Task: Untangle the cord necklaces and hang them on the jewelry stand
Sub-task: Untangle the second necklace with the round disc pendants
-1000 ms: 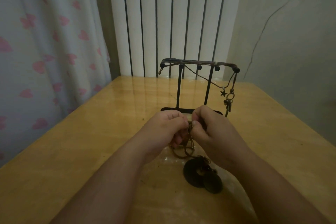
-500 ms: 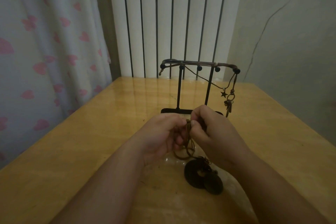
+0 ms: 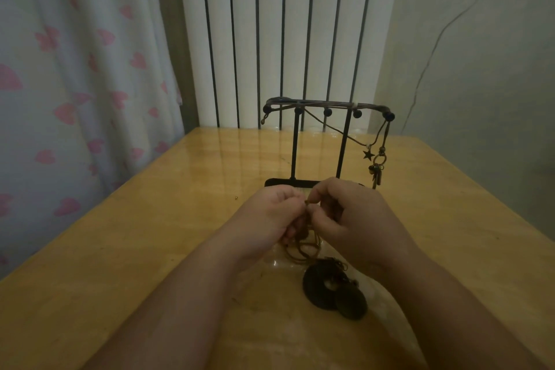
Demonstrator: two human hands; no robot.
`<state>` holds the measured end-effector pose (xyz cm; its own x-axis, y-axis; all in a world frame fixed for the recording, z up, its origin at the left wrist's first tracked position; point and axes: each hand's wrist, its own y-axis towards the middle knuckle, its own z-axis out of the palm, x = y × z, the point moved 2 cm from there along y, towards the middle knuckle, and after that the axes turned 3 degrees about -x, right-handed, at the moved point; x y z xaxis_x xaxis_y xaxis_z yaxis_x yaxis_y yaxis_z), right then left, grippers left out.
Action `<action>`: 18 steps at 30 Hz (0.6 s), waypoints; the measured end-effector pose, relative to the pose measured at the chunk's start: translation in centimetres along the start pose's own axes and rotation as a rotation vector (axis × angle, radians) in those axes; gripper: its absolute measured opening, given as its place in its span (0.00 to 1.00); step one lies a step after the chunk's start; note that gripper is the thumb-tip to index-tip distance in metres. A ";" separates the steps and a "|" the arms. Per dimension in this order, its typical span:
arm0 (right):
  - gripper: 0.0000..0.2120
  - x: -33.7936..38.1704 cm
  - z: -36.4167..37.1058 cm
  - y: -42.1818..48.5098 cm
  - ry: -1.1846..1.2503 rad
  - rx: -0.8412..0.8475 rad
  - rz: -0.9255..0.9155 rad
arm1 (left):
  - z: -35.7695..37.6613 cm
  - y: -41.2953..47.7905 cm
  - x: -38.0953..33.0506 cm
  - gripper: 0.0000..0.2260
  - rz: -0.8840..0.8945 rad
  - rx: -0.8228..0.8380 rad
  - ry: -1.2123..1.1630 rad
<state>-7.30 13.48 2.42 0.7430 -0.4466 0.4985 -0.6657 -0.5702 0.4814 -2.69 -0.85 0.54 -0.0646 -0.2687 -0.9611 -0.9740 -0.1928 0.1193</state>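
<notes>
A black metal jewelry stand [image 3: 329, 105] rises on the table behind my hands. One cord necklace [image 3: 339, 132] drapes along its top bar, with a star charm [image 3: 368, 155] and metal pendants [image 3: 377, 173] dangling at the right end. My left hand [image 3: 270, 213] and my right hand [image 3: 351, 216] meet in front of the stand's base, and both pinch a brown cord necklace [image 3: 306, 246] between their fingertips. Its loops hang down to the table. Dark round disc pendants [image 3: 333, 288] lie on the table below my right wrist.
The wooden table [image 3: 120, 249] has a left edge near a white curtain with pink hearts [image 3: 75, 84]. A white ribbed radiator [image 3: 285, 33] stands behind the table's far edge. A tiny bead [image 3: 236, 198] lies left of my hands.
My fingertips have shifted slightly on the cord, with the pinch point a little higher. The disc pendants and the stand have stayed put.
</notes>
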 end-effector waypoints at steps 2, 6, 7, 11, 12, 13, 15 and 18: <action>0.04 0.0 -0.1 0.1 -0.062 0.017 0.005 | 0.1 -0.1 -0.1 0.13 0.008 -0.017 0.036; 0.03 -0.1 -0.1 0.2 -0.056 0.018 0.021 | 0.4 -0.2 -0.3 0.14 -0.014 -0.033 0.010; 0.03 0.0 -0.1 0.1 -0.015 0.012 0.033 | 0.4 -0.2 -0.4 0.14 -0.023 -0.034 -0.009; 0.06 -0.2 0.1 0.0 0.072 -0.009 0.057 | 0.4 -0.3 -0.5 0.17 -0.014 -0.013 -0.073; 0.06 -0.2 0.1 0.0 0.080 -0.012 0.058 | 0.3 -0.3 -0.5 0.18 -0.004 -0.015 -0.069; 0.06 -0.3 0.1 0.0 0.088 -0.013 0.060 | 0.2 -0.3 -0.5 0.18 0.008 -0.019 -0.065; 0.06 -0.4 0.2 0.0 0.103 -0.010 0.067 | 0.0 -0.2 -0.5 0.16 0.028 -0.031 -0.058; 0.06 -0.4 0.1 -0.1 0.092 0.001 0.073 | -0.2 -0.3 -0.7 0.12 0.052 -0.053 0.009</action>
<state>-7.57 13.64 2.12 0.6831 -0.4219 0.5961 -0.7176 -0.5392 0.4408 -2.32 -0.77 1.18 -0.1123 -0.2876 -0.9512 -0.9566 -0.2277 0.1818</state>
